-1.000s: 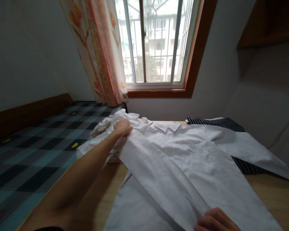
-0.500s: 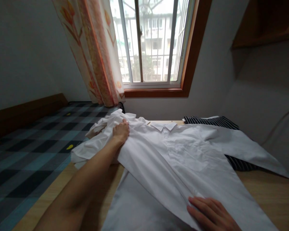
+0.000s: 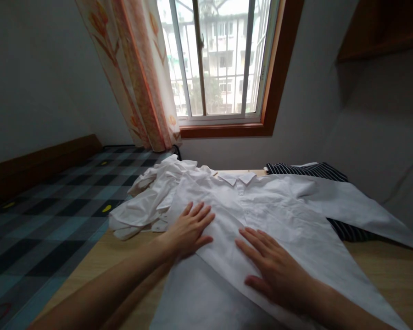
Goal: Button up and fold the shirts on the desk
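A white collared shirt (image 3: 271,211) lies spread face-up on a wooden table (image 3: 392,270), its left sleeve folded across the front. My left hand (image 3: 189,229) rests flat on the folded sleeve, fingers spread. My right hand (image 3: 275,266) lies flat on the shirt's lower front, fingers stretched out. Neither hand holds anything. The shirt's other sleeve (image 3: 361,211) stretches out to the right.
A crumpled pile of white clothes (image 3: 147,201) sits at the table's left edge. A dark striped garment (image 3: 313,170) lies under the shirt at the back right. A bed with a checked cover (image 3: 48,215) stands to the left. A window (image 3: 216,59) and curtain (image 3: 137,73) are behind.
My left hand let go of the sleeve near the shoulder and came down flat on it. My right hand slid up the shirt front and flattened out.
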`<state>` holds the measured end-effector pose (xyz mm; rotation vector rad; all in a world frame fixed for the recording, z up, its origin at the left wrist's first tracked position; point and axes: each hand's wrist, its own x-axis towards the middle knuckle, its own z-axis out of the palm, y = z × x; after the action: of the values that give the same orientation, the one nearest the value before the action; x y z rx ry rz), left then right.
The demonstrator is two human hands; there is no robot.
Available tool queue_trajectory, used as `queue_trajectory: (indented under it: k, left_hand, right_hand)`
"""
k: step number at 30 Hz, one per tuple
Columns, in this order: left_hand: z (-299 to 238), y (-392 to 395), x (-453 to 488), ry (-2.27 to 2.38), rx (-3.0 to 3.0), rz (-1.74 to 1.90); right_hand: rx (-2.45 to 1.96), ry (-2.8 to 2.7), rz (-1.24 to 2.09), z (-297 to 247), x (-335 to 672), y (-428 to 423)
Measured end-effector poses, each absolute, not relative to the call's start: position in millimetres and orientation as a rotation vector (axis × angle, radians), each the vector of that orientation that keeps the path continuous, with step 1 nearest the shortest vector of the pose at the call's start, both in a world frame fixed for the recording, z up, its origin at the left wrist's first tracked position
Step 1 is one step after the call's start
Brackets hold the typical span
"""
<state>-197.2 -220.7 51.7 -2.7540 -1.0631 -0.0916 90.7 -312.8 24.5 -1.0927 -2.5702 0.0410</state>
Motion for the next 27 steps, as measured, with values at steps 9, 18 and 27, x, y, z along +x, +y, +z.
queue_trajectory:
  k: [9, 18, 27]
  left_hand:
    - [35, -216, -207, -1.124, -2.808, 0.007]
    - [39, -209, -201, -1.115, -2.813, 0.015]
    - [56, -288, -103, -0.362, -3.236, -0.099]
  right_hand:
    - [-1.085, -2.706, 0.247, 1, 114, -319]
    - [-1.194, -2.082, 0.847, 5, 187, -358]
    - [-1.095, -0.025, 0.950, 25, 264, -294]
